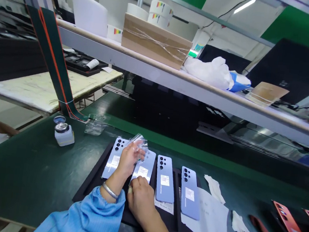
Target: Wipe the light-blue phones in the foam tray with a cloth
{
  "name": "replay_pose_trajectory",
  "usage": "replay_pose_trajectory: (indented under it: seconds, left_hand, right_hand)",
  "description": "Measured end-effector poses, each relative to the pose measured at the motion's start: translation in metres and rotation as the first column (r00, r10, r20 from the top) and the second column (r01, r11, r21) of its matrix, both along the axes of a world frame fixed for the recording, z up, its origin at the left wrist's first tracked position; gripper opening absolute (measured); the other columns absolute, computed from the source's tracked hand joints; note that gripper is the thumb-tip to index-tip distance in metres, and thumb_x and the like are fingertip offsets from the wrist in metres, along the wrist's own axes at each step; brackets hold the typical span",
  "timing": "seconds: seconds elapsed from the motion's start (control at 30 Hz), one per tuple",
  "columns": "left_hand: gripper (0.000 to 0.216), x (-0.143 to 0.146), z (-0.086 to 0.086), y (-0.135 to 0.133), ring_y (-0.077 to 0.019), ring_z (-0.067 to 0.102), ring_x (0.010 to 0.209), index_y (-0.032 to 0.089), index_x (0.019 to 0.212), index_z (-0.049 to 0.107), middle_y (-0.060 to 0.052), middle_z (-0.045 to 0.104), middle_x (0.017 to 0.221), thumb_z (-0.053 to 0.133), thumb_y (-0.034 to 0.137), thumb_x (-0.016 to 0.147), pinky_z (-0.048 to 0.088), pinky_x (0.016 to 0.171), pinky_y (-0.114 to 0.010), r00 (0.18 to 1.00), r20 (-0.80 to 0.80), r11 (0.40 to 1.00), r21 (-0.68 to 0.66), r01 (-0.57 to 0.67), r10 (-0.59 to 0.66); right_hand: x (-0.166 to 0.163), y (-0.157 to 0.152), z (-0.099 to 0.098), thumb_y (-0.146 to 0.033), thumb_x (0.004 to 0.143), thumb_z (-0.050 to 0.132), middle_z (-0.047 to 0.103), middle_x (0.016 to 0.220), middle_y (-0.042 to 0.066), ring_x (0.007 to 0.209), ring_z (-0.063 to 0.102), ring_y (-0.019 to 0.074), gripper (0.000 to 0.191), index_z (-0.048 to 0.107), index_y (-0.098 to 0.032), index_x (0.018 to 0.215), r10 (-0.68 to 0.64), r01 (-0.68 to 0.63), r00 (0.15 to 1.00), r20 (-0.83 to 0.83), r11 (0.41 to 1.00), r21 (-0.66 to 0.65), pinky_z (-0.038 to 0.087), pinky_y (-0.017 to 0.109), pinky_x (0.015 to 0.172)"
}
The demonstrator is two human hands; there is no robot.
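Several light-blue phones lie back-up in a row on a black tray (91, 183) on the green table. My left hand (127, 159), with a silver bracelet on the wrist, pinches a clear plastic film (139, 141) lifted above the second phone (144, 167). Lower down, my right hand (139, 198) rests curled on that phone's lower end, holding it down. The leftmost phone (113, 156) is partly hidden by my left hand. Two further phones (165, 178) (190, 192) lie untouched to the right.
A small white dispenser bottle (63, 133) stands at the left, with crumpled clear film (95, 126) behind it. White paper sheets (210, 215) lie right of the tray, and red phones (289, 222) at the far right. A shelf (175, 83) carrying a cardboard box overhangs the back.
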State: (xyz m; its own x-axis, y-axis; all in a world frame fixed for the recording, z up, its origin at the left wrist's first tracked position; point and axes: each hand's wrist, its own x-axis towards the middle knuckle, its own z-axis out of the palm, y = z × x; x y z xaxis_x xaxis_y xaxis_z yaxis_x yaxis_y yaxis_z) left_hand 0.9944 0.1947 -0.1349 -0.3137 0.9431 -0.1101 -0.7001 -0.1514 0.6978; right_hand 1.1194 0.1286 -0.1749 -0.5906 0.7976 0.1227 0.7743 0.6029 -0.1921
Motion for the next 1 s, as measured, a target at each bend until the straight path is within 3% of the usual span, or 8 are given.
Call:
replay_pose_trajectory:
  seconds: [0.1,0.23,0.4,0.57,0.73,0.83,0.93,1.0]
  left_hand:
    - [0.058,0.000,0.001,0.001,-0.0149,0.059,0.057,0.009,0.106,0.068,-0.002,0.062,0.059,0.079,0.052,0.069,0.047,0.053,-0.024,1.000,0.004,1.000,0.000,-0.003,0.003]
    - [0.060,0.000,0.001,0.001,-0.0149,0.059,0.056,0.008,0.105,0.067,-0.003,0.063,0.060,0.079,0.053,0.068,0.047,0.052,-0.024,1.000,-0.006,1.000,-0.004,-0.002,0.002]
    - [0.061,0.000,0.002,0.000,-0.0152,0.060,0.055,0.007,0.107,0.067,-0.004,0.065,0.061,0.079,0.053,0.068,0.047,0.052,-0.024,1.000,-0.016,1.000,-0.011,0.004,-0.004]
    - [0.058,0.001,0.004,0.000,-0.0166,0.062,0.058,0.008,0.106,0.068,-0.003,0.063,0.060,0.079,0.050,0.068,0.049,0.053,-0.026,1.000,-0.009,1.000,-0.013,0.000,0.000]
    - [0.058,0.001,0.004,-0.001,-0.0175,0.062,0.060,0.007,0.106,0.069,-0.002,0.062,0.060,0.079,0.049,0.068,0.049,0.054,-0.026,1.000,-0.011,1.000,-0.020,-0.003,0.003]
    - [0.062,0.001,0.004,-0.001,-0.0175,0.062,0.060,0.007,0.109,0.068,-0.004,0.063,0.061,0.078,0.052,0.068,0.049,0.054,-0.026,1.000,-0.027,1.000,-0.019,0.006,-0.006]
    - [0.061,-0.001,0.003,-0.001,-0.0164,0.060,0.058,0.008,0.110,0.067,-0.004,0.064,0.063,0.075,0.053,0.071,0.049,0.055,-0.026,0.998,-0.062,1.000,-0.022,0.000,-0.001]
    - [0.058,-0.004,0.000,-0.004,-0.0159,0.059,0.058,0.010,0.111,0.067,-0.004,0.064,0.065,0.072,0.055,0.075,0.049,0.057,-0.027,0.994,-0.106,0.999,-0.030,-0.020,0.016]
  right_hand:
    - [0.004,0.003,0.007,-0.010,0.080,0.054,0.061,0.095,0.008,0.090,0.057,0.0237,0.019,0.060,-0.018,0.096,0.014,-0.017,0.999,-0.041,0.998,-0.068,0.045,0.032,0.076]
    - [0.011,0.010,0.020,-0.004,0.076,0.050,0.059,0.100,0.005,0.095,0.056,0.0211,0.045,0.059,-0.024,0.116,0.195,-0.200,0.979,-0.058,0.972,-0.120,0.044,0.029,0.077]
    - [0.013,0.017,0.026,-0.005,0.072,0.050,0.057,0.096,0.005,0.088,0.055,0.0205,0.036,0.064,-0.024,0.101,0.285,-0.279,0.958,0.037,0.953,-0.115,0.042,0.028,0.073]
    - [0.015,0.018,0.027,-0.006,0.073,0.050,0.057,0.096,0.004,0.088,0.056,0.0194,0.031,0.060,-0.022,0.098,0.260,-0.263,0.965,-0.037,0.954,-0.143,0.043,0.028,0.077]
    - [0.013,0.015,0.022,-0.017,0.082,0.053,0.057,0.095,0.004,0.086,0.056,0.0201,0.014,0.057,-0.021,0.095,0.186,-0.202,0.977,-0.108,0.966,-0.161,0.043,0.030,0.075]
    - [0.013,0.018,0.013,-0.011,0.080,0.048,0.057,0.090,0.004,0.082,0.055,0.0190,0.015,0.055,-0.021,0.089,0.110,-0.168,0.953,-0.282,0.967,-0.191,0.042,0.030,0.074]
    - [0.015,0.025,0.004,-0.013,0.079,0.049,0.051,0.074,-0.001,0.068,0.049,0.0156,0.010,0.051,-0.021,0.084,-0.116,-0.126,0.806,-0.580,0.925,-0.359,0.039,0.027,0.065]
    - [0.016,0.030,0.000,-0.017,0.078,0.050,0.045,0.068,-0.004,0.059,0.044,0.0134,0.008,0.049,-0.021,0.084,-0.256,-0.124,0.690,-0.677,0.879,-0.460,0.036,0.024,0.057]
